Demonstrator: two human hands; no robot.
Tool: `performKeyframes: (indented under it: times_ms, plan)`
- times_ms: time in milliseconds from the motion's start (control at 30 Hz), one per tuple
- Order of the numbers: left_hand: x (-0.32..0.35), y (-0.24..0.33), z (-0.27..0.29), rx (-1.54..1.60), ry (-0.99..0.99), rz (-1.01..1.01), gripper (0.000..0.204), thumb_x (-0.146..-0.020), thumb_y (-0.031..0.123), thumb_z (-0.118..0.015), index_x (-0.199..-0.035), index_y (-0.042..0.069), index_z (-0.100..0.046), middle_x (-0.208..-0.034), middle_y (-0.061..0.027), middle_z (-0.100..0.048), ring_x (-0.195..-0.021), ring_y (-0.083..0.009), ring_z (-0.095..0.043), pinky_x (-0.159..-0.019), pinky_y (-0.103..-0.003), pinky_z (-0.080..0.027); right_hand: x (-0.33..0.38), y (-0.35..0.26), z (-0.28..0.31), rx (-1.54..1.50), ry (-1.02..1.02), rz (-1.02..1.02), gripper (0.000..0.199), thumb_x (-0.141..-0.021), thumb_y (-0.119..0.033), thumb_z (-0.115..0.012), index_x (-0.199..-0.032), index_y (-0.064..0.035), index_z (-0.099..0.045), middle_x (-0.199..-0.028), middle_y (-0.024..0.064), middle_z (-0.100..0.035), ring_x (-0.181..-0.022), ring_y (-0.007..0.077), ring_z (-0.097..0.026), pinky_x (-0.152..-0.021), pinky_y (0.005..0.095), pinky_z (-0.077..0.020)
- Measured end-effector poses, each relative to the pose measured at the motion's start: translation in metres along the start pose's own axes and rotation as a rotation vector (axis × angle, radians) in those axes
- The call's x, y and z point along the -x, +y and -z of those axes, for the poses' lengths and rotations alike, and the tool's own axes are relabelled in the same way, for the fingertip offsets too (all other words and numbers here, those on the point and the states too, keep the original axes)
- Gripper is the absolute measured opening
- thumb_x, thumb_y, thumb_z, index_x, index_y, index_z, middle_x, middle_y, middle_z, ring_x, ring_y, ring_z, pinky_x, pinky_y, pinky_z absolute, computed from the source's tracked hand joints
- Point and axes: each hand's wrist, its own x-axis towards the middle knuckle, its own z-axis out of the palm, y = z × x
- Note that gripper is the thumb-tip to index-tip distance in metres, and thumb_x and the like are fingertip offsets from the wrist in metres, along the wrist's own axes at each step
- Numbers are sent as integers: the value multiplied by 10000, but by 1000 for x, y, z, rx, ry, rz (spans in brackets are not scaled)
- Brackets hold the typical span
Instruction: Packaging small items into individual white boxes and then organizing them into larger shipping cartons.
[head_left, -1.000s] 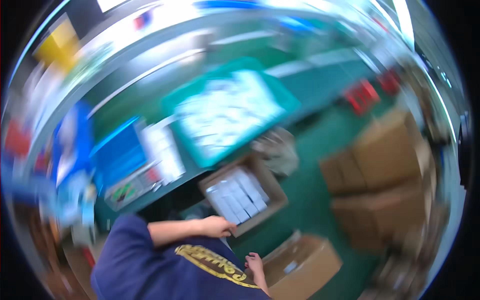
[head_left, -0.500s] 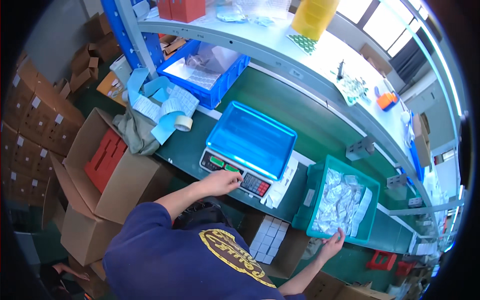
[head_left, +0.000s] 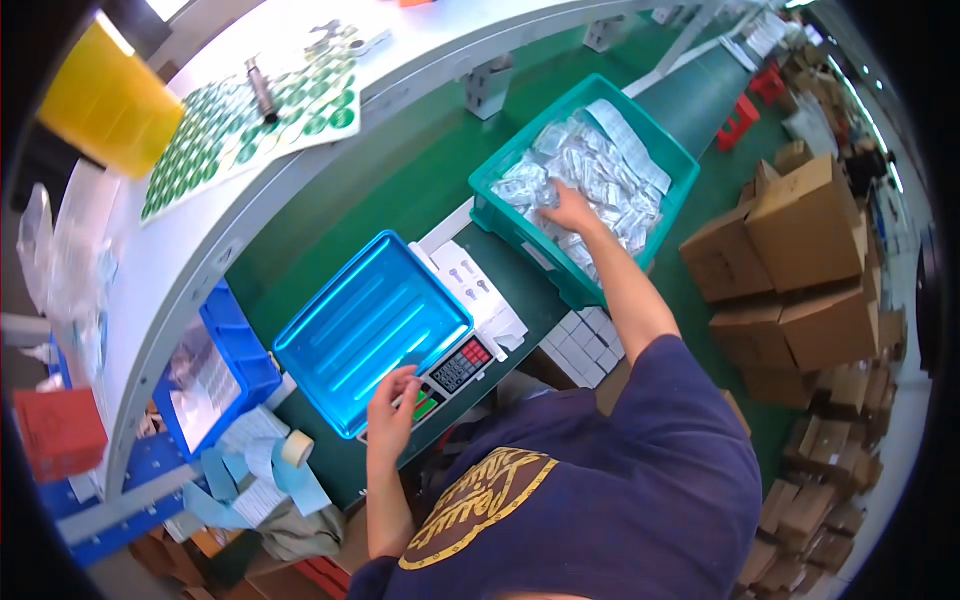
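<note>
My right hand reaches into a teal plastic bin, its fingers apart against the near left part of a heap of small clear plastic packets. What the packets contain is too small to make out. My left hand hovers over the front edge of a digital scale with a bare blue tray. Its fingers are loosely bent and apart, with nothing visible in them, close to the green display. Beside the display is the scale's keypad.
Printed white sheets lie between scale and bin. A roll of tape and blue paper strips are left of the scale, near a blue bin. A shelf overhangs the bench. Cardboard boxes stack at the right.
The view has swung toward the right. My right hand has moved from the bin's near rim into the packets. My left hand stays by the scale's front, its fingers now looser.
</note>
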Motion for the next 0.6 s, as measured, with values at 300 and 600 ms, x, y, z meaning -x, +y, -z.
performKeyframes:
  times_ms: [300, 600]
  plan:
    - [-39, 15, -40, -117, -61, 154, 225, -929, 70, -606, -1149, 25, -622, -991, -87, -675, -908, -148, -644, -821, -288, -511, -7, -22, 4, -411, -179, -146, 371, -819, -308, -683, -1086, -59, -623, -970, 179, -632, -864, 335, -633, -827, 399, -500]
    - [-77, 51, -76, -132, -44, 203, 260, -945, 62, -571, -1203, 37, -581, -1052, -94, -657, -957, -161, -637, -837, -287, -503, -41, -1, 57, -1201, 51, -334, 316, -973, -127, -534, -1263, -51, -436, -1135, 144, -586, -903, 203, -639, -666, 343, -602]
